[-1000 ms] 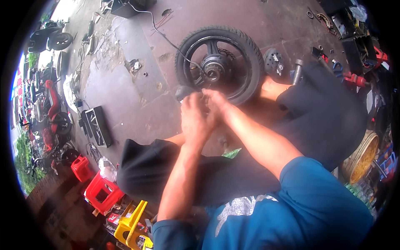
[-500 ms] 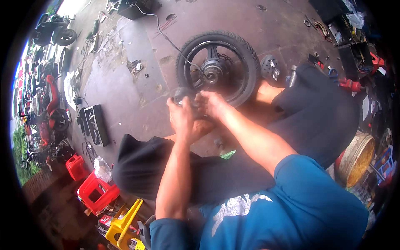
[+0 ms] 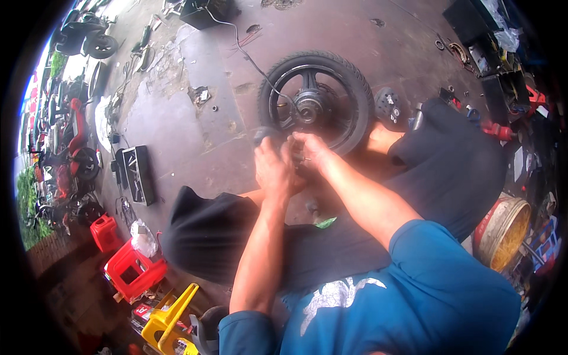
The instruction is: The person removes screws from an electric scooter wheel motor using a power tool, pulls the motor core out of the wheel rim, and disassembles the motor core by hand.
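Note:
My left hand [image 3: 274, 168] and my right hand [image 3: 313, 152] meet in front of my crossed legs, just on the near side of a black spoked wheel [image 3: 360, 77] with its tyre. Both hands are closed, with the fingertips pinched close together. Whatever is between them is too small and blurred to name. The wheel lies flat on the floor, its metal hub [image 3: 309, 106] facing up. A grey cable [image 3: 251, 61] runs from the hub to a black box [image 3: 204, 13] at the far side. Part of my dark shoe [image 3: 260, 134] shows behind my left hand.
Another dark shoe [image 3: 387, 105] is right of the wheel. A black tool tray [image 3: 138, 176] lies left. Red stools [image 3: 135, 269], a yellow stool [image 3: 171, 319] and parked motorbikes [image 3: 77, 148] line the left side. A round tub [image 3: 503, 234] and black bins [image 3: 506, 92] stand right.
My hands have come together; the fingers, more spread before, are now pinched close to each other. The whole view has shifted slightly, with the wheel now a little lower and further right.

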Demonstrator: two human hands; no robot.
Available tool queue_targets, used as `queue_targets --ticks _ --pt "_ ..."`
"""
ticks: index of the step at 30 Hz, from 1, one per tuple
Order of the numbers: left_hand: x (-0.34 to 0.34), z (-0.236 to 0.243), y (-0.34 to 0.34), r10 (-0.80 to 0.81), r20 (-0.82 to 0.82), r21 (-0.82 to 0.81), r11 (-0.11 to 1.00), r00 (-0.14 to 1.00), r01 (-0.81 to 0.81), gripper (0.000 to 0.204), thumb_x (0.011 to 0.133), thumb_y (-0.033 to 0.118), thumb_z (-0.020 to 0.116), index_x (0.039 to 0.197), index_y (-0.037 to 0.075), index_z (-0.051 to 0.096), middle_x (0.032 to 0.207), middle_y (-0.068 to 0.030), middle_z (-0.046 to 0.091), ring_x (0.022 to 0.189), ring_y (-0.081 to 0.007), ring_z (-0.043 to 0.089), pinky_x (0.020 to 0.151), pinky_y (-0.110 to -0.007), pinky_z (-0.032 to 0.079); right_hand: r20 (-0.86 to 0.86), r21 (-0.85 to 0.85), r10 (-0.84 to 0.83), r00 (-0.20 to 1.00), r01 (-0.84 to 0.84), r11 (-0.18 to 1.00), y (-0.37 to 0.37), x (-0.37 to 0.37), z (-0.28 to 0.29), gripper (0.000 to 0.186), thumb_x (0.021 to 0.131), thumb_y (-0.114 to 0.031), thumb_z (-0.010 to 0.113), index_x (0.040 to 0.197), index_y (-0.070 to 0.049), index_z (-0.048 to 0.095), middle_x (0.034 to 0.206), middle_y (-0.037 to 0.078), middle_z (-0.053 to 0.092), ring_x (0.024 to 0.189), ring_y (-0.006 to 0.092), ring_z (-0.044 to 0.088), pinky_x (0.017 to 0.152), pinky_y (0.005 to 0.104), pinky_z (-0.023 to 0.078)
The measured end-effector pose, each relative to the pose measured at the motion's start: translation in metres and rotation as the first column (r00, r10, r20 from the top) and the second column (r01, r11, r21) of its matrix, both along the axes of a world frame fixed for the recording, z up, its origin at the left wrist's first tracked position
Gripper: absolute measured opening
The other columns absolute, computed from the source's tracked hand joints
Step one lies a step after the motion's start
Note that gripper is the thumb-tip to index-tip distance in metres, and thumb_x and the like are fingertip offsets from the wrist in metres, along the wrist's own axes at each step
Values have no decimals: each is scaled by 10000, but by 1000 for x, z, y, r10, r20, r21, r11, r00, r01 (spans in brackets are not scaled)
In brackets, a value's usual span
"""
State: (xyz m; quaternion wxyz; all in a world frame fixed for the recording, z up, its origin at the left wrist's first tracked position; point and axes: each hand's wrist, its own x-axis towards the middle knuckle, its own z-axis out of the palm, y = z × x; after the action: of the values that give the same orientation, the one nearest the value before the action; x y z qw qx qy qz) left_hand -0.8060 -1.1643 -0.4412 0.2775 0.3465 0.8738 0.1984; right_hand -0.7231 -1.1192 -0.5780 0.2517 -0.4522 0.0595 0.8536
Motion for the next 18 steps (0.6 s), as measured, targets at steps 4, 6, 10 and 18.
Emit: queue_targets --ticks 4,6,10,18 --pt "0 25 -5 -625 -478 102 658 617 746 428 842 357 622 1165 78 589 996 -156 620 921 -356 587 843 -427 446 -22 51 17 1000 -16 999 4 3 -3 194 912 -284 592 916 -97 643 893 52 653 848 211 594 744 381 481" --pt "1 25 1 -691 -451 -83 663 565 744 390 858 373 619 1095 65 613 931 -160 634 874 -341 613 809 -449 463 -44 25 -21 999 22 999 1 3 8 197 920 -279 581 927 -92 644 896 56 655 834 210 593 735 376 480" --pt "1 11 30 -48 18 43 998 999 47 334 811 225 645 1109 84 594 874 -170 637 899 -366 634 818 -507 476 -147 -29 -84 986 80 996 -1 -1 1 203 946 -244 546 962 -66 643 906 81 656 826 225 607 732 389 494" --pt "-29 -11 -9 -269 -483 183 899 833 397 308 924 266 574 1134 42 595 909 -174 621 948 -346 605 889 -435 443 -77 27 -69 995 71 997 -6 4 2 185 946 -211 557 980 -52 645 857 62 633 708 189 610 579 296 493"
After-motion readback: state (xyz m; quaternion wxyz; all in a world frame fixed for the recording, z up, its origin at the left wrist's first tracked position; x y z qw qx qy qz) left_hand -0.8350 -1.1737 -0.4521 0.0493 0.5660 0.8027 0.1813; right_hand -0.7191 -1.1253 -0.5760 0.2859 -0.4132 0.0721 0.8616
